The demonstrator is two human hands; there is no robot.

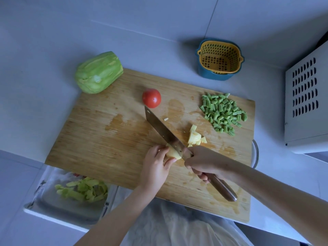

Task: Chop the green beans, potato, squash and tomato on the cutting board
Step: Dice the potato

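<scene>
From the head view, your left hand [156, 164] sits near the front middle of the cutting board [106, 139], fingers and thumb curled round the potato [173, 153] and pinning it to the wood; your right hand [204, 162] is just beside it, fingers wrapped tight on the handle of the knife [159, 126]. The blade runs away from you toward the tomato [151, 98] and its heel rests on the potato, right against your left fingertips. Just right of the blade lies a small heap of cut potato pieces [195, 137]; farther right and back, the chopped green beans [223, 112] form a loose pile near the board's edge. The tomato stands whole on the board just beyond the knife tip; the peeled squash [98, 72] lies at the far left corner, partly on the board and partly on the counter. A yellow basket [220, 58] nested in a blue bowl sits on the counter behind the board; green peels [83, 189] lie in a container below the board's front left edge.
</scene>
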